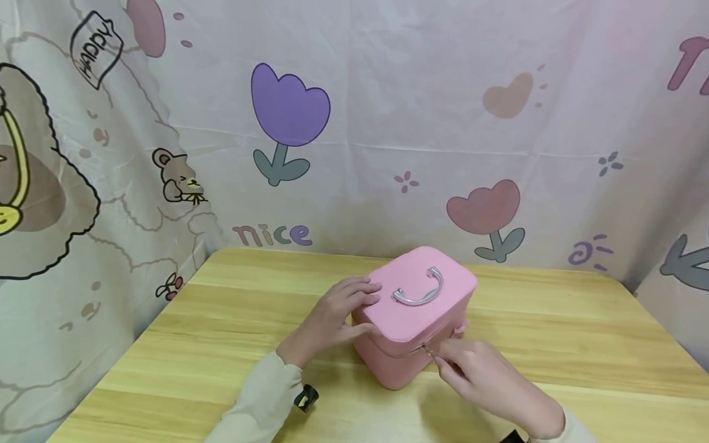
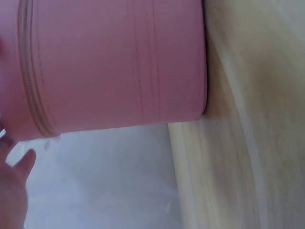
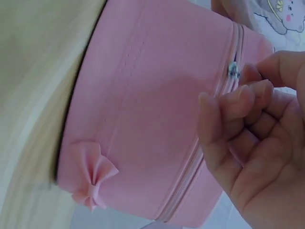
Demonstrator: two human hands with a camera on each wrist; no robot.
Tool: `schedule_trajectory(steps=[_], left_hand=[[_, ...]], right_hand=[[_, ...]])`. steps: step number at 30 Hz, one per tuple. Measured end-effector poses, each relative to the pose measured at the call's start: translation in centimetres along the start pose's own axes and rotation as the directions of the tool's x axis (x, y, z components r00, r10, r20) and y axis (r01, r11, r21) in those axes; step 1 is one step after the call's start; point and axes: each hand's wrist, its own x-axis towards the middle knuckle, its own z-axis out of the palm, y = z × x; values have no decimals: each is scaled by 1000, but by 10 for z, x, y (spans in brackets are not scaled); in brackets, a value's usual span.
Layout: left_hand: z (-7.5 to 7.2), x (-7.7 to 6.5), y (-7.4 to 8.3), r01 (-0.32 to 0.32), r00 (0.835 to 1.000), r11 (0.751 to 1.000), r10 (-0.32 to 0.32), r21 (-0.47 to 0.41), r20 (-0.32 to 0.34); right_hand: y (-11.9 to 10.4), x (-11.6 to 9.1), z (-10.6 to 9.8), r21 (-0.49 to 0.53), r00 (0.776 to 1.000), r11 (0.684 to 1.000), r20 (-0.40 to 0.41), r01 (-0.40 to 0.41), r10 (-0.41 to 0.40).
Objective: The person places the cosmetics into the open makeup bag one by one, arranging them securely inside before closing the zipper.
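A pink cosmetic case stands on the table with its lid down. On the lid is a silver curved handle. My left hand rests on the lid's left edge, fingers stretched over the top and thumb along the near side. At the front, my right hand pinches the metal zipper pull between thumb and finger, near the front corner. The zipper runs round the case below the lid. A pink bow sits low on the side facing the right wrist camera.
The light wooden table reaches back to a hanging cloth printed with flowers, bears and words. Both forearms wear pale sleeves, and a small black device sits at the left wrist.
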Motion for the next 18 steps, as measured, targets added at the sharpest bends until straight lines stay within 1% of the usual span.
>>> schedule_trajectory(steps=[2, 5, 8, 10, 14, 18], left_hand=[[2, 1, 2, -52, 998, 994, 56, 94, -36], [5, 3, 7, -80, 992, 978, 96, 194, -78], [9, 6, 13, -67, 990, 965, 97, 255, -107], [11, 8, 19, -53, 989, 952, 92, 300, -119], [18, 13, 31, -31, 981, 913, 106, 408, -163], [25, 16, 43, 5, 971, 878, 110, 479, -213]], right_hand=[[0, -1, 0, -9, 1000, 1000, -15, 24, -24], [-1, -3, 0, -22, 998, 999, -37, 49, -49], [-3, -3, -1, -4, 997, 998, -51, 59, -59], [-6, -3, -1, 19, 997, 998, -39, 67, -67], [-9, -3, 0, 54, 995, 993, -24, 101, -100], [-10, -5, 0, 57, 996, 995, -19, 87, -86]])
